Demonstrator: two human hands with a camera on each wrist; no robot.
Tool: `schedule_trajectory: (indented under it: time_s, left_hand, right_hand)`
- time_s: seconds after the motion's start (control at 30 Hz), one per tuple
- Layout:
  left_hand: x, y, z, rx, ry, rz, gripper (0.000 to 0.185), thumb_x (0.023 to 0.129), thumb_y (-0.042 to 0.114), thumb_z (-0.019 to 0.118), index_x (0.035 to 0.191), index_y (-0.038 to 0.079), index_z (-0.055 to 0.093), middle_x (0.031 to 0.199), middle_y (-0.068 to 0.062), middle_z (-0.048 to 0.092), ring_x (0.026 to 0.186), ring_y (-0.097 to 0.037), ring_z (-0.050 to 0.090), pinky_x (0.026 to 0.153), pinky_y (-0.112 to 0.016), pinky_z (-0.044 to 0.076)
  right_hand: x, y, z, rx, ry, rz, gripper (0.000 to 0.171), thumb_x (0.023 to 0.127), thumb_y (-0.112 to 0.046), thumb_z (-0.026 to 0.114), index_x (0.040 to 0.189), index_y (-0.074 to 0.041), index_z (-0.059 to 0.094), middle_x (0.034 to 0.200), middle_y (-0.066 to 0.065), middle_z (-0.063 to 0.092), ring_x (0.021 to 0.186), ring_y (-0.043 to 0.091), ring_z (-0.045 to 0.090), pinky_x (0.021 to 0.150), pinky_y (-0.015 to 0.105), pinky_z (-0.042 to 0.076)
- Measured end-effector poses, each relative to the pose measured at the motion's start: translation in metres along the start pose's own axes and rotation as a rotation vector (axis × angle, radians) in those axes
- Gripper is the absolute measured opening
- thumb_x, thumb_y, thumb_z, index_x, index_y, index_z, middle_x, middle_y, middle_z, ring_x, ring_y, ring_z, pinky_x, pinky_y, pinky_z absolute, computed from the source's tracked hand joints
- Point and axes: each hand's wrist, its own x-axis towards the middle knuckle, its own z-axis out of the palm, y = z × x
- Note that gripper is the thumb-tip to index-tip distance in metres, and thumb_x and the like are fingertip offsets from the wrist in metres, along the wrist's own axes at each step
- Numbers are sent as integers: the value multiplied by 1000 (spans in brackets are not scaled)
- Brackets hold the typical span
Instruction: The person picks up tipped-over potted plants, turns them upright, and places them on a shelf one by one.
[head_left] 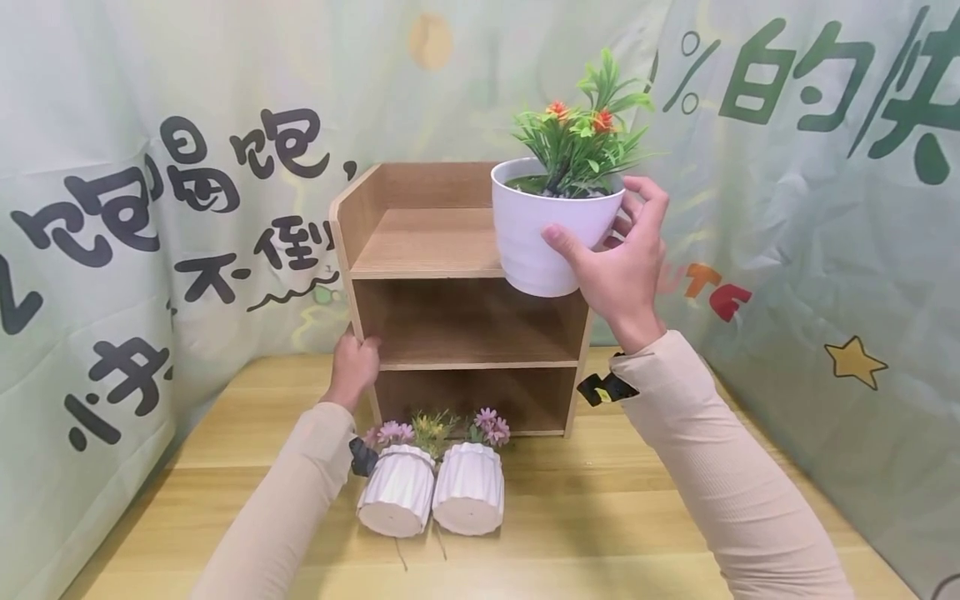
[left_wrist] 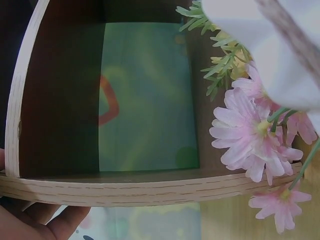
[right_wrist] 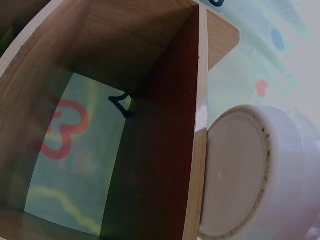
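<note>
1. Head view: the right hand (head_left: 622,267) grips a white pot (head_left: 551,229) holding a green plant with orange flowers (head_left: 581,133), thumb across the front wall and fingers curled round the far side. The pot hangs in the air at the front right corner of the wooden shelf unit (head_left: 420,250), its base just off the top shelf's edge, so it is not yet set down.
2. The left hand (head_left: 354,367) holds the unit's left side panel at the level of the middle shelf, fingers wrapped round the front edge. Two ribbed white pots with pink flowers (head_left: 431,492) lie tipped on the wooden table (head_left: 600,517), touching each other, just in front of the unit's bottom front edge; as I judge it, they are not yet shelved.
3. Left wrist view: fingers (left_wrist: 30,225) press under the board's pale edge; pink flowers (left_wrist: 250,135) show close by, and the green backdrop shows through the open back.
4. Right wrist view: the white pot's underside (right_wrist: 235,175) sits against the unit's right panel edge (right_wrist: 200,125); the fingers themselves are out of sight here.
</note>
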Motion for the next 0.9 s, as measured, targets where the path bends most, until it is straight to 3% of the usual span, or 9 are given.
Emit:
schedule_trajectory:
  time_s: [0.67, 0.9]
  left_hand:
    - [-1, 1, 2, -5, 1, -15, 41, 92, 12, 46, 126, -10, 50, 122, -31, 56, 111, -40, 53, 98, -50, 40]
    - [-2, 2, 1, 5, 7, -16, 39, 92, 12, 46, 121, -12, 52, 113, -32, 59, 99, -39, 53, 91, -50, 42]
  right_hand:
    - [10, 6, 17, -22, 82, -2, 84, 66, -46, 85, 129, -13, 41, 120, 1, 61, 92, 19, 62, 78, 26, 48]
    - [12, 10, 25, -90, 106, -5, 87, 66, -53, 81, 133, -14, 40, 129, 4, 56, 110, 13, 54, 88, 29, 45]
